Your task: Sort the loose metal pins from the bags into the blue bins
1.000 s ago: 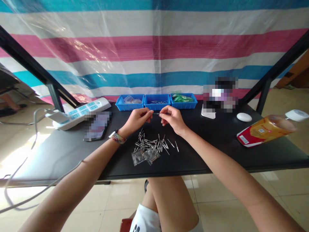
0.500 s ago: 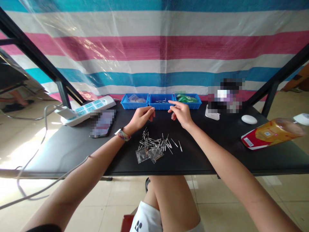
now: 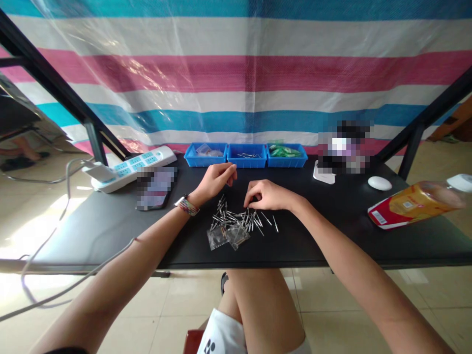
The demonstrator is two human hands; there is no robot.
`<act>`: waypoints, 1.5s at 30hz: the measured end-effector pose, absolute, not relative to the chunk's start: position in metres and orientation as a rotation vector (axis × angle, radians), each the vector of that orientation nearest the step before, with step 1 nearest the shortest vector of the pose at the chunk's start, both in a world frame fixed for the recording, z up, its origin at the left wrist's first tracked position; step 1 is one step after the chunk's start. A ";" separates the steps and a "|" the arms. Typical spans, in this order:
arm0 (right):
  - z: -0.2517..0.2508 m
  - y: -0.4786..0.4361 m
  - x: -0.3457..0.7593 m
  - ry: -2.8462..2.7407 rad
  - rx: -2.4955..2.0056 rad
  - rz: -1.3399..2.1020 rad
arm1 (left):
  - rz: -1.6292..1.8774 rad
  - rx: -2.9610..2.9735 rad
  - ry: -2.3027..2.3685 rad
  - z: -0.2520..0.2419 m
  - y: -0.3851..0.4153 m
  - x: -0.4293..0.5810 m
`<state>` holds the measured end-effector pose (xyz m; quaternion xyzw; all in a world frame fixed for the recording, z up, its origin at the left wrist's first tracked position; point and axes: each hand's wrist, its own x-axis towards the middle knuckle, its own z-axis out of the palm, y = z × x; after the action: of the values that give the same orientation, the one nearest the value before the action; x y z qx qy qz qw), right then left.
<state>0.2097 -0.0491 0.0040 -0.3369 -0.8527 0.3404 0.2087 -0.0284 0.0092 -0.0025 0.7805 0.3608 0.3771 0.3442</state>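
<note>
A loose pile of silver blind rivets (image 3: 230, 216) lies on the black table (image 3: 313, 246), with small clear plastic bags (image 3: 238, 236) at its near edge. My right hand (image 3: 271, 195) reaches the far side of the pile, thumb and forefinger pinched at the head end of a rivet. Beyond the pile, my left hand (image 3: 217, 179) is curled closed just in front of the bins; whatever its fingers may hold is hidden. A few rivets (image 3: 249, 156) lie in the middle blue bin (image 3: 246, 163).
The left blue bin (image 3: 204, 161) holds clear bags, and the right blue bin (image 3: 287, 162) green packets. A power strip (image 3: 162, 156) and a phone (image 3: 157, 189) lie left. To the right are a white case (image 3: 323, 173), a white mouse-like object (image 3: 379, 183) and a bottle (image 3: 416, 201).
My right hand has come back from the middle bin to the rivet pile, its outstretched forefinger now bent into a pinch. My left hand has stayed in place.
</note>
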 end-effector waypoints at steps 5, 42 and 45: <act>0.002 -0.040 0.221 -2.371 -0.991 0.884 | 0.956 2.037 0.917 -0.003 0.010 -0.028; -0.019 -0.033 0.190 -1.350 -0.972 1.196 | 1.009 1.969 0.778 -0.001 0.004 -0.025; -0.019 -0.033 0.190 -1.336 -0.994 1.179 | 1.009 1.964 0.776 -0.001 0.004 -0.024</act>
<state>0.1898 -0.0329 -0.0195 -0.4151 -0.5578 0.4926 0.5233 -0.0243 0.0035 -0.0014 0.7728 0.3054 0.3971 0.3897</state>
